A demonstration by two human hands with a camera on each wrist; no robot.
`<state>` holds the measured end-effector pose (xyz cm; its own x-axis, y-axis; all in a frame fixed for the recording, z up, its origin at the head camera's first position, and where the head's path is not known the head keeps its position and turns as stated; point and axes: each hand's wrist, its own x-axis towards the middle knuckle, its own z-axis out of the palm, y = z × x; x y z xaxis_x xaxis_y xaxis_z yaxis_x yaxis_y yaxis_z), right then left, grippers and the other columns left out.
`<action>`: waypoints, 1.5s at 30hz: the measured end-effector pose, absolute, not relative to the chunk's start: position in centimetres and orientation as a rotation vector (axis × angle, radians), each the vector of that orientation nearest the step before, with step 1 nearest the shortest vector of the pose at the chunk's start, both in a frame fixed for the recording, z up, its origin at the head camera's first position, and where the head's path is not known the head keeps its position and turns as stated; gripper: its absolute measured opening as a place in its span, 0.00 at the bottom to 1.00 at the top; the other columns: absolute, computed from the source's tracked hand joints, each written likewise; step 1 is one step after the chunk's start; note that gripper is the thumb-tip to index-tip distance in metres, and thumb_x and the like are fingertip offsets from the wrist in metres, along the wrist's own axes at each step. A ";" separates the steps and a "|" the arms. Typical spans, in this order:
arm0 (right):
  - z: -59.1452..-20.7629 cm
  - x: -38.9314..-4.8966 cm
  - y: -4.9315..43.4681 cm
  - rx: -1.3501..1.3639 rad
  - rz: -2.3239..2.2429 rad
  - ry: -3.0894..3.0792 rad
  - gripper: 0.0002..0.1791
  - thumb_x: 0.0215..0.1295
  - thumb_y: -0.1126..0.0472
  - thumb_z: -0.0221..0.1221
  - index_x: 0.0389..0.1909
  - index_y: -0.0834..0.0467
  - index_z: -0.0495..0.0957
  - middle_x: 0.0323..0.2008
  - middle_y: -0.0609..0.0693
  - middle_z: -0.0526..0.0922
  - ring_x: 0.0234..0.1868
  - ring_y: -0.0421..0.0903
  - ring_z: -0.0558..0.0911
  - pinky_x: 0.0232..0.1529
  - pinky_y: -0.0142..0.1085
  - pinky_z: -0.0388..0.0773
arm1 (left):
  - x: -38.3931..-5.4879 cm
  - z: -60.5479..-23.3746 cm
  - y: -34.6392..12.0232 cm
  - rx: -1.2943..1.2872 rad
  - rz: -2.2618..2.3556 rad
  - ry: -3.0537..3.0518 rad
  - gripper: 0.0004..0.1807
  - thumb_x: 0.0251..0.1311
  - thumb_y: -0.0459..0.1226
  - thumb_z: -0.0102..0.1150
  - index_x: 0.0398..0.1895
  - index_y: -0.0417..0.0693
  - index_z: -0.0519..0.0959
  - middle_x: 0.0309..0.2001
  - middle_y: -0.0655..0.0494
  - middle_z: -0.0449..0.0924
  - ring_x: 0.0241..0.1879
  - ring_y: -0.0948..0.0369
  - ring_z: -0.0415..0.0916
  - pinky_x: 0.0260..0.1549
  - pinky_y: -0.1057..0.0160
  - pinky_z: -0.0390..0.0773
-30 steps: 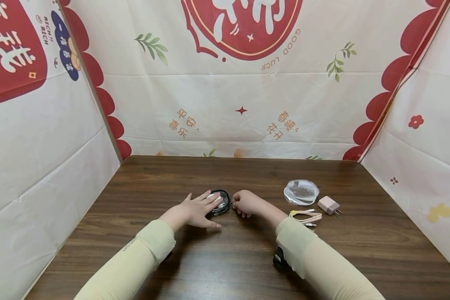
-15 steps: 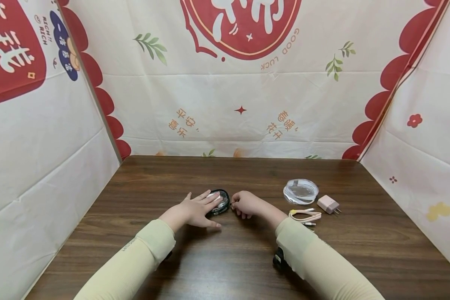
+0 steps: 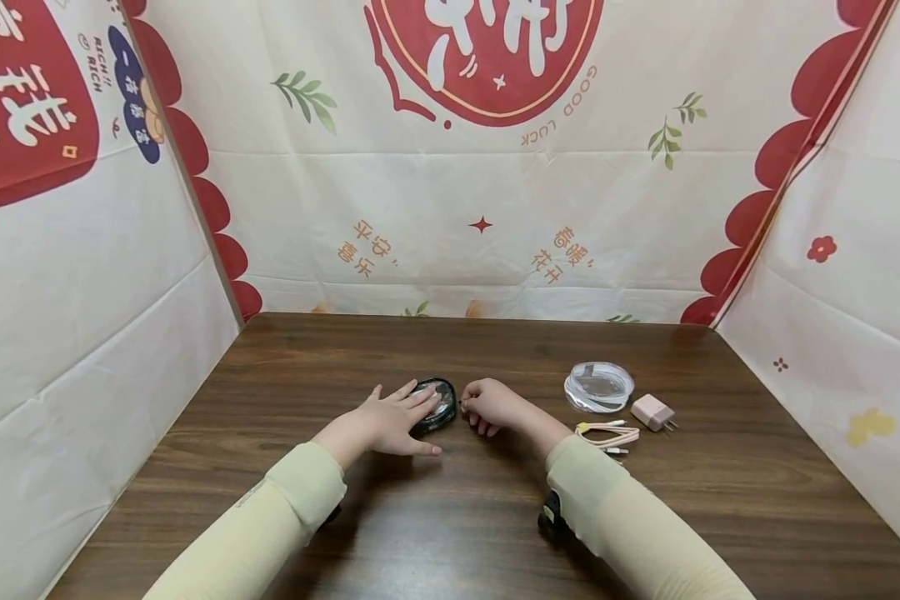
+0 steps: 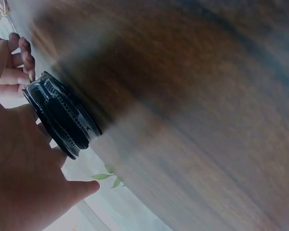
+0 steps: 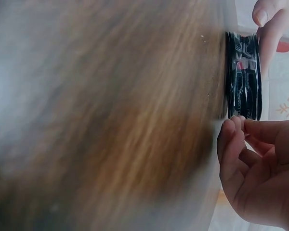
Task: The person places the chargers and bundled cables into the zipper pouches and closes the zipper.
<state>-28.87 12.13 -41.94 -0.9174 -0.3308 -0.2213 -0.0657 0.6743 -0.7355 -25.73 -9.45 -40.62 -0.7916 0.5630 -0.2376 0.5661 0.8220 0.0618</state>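
Observation:
A small round zippered pouch [image 3: 444, 408] with a see-through top and black rims lies on the table. My left hand [image 3: 390, 422] rests flat on it with fingers spread, covering much of its top. Zip teeth run around the pouch's side [image 4: 62, 115] in the left wrist view. At the pouch's right edge, my right hand [image 3: 491, 407] pinches a small piece, seemingly the zipper pull, which the fingertips mostly hide. In the right wrist view, that hand's thumb and curled fingers [image 5: 231, 139] meet right by the pouch's side. Dark contents show through the pouch wall.
To the right on the wooden table [image 3: 435, 533] lie a coiled white cable in clear packaging [image 3: 598, 387], a pink plug charger [image 3: 652, 412] and a bundled pale cable with a yellow tie [image 3: 606, 433]. Printed cloth walls [image 3: 390, 192] enclose the back and both sides.
The head view has shifted slightly. Both hands keep nearly the same places at the pouch, and a bright white patch under the left fingers has faded.

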 end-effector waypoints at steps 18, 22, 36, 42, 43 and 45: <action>-42.1 -30.5 11.9 -0.271 -1.143 2.598 0.09 0.70 0.68 0.50 0.32 0.63 0.78 0.21 0.55 0.77 0.15 0.45 0.76 0.16 0.35 0.74 | -24.6 -40.1 -8.8 0.897 -0.125 2.795 0.51 0.57 0.72 0.46 0.78 0.58 0.50 0.77 0.59 0.43 0.76 0.56 0.36 0.65 0.34 0.43; -42.1 -30.6 12.1 -0.267 -1.128 2.608 0.09 0.70 0.68 0.51 0.32 0.62 0.78 0.21 0.55 0.77 0.16 0.45 0.75 0.16 0.35 0.74 | -25.3 -40.3 -8.3 0.915 -0.121 2.812 0.52 0.57 0.72 0.46 0.78 0.56 0.49 0.78 0.59 0.42 0.76 0.56 0.36 0.65 0.34 0.45; -42.6 -30.4 12.2 -0.359 -1.049 2.625 0.09 0.70 0.68 0.51 0.30 0.63 0.77 0.19 0.52 0.75 0.15 0.43 0.75 0.14 0.33 0.71 | -25.7 -40.8 -8.3 0.840 -0.061 2.728 0.53 0.57 0.72 0.45 0.79 0.58 0.44 0.78 0.61 0.36 0.76 0.58 0.35 0.65 0.34 0.45; -42.4 -30.1 12.3 -0.384 -1.015 2.637 0.10 0.71 0.67 0.52 0.29 0.62 0.77 0.19 0.51 0.75 0.15 0.43 0.75 0.15 0.34 0.71 | -25.8 -40.9 -8.4 0.848 -0.045 2.723 0.53 0.57 0.72 0.45 0.79 0.58 0.43 0.78 0.61 0.36 0.76 0.59 0.35 0.65 0.34 0.44; -42.4 -30.1 12.4 -0.386 -1.011 2.637 0.10 0.71 0.67 0.52 0.29 0.62 0.77 0.19 0.51 0.75 0.15 0.43 0.75 0.15 0.33 0.71 | -25.9 -40.9 -8.4 0.850 -0.042 2.723 0.53 0.57 0.72 0.45 0.79 0.58 0.43 0.78 0.61 0.36 0.76 0.59 0.35 0.65 0.34 0.44; -42.3 -30.1 12.4 -0.387 -1.003 2.639 0.10 0.70 0.68 0.52 0.29 0.62 0.77 0.19 0.51 0.75 0.15 0.43 0.74 0.15 0.33 0.71 | -26.0 -41.1 -8.4 0.852 -0.045 2.723 0.53 0.57 0.73 0.44 0.79 0.59 0.43 0.78 0.62 0.35 0.76 0.59 0.34 0.65 0.34 0.44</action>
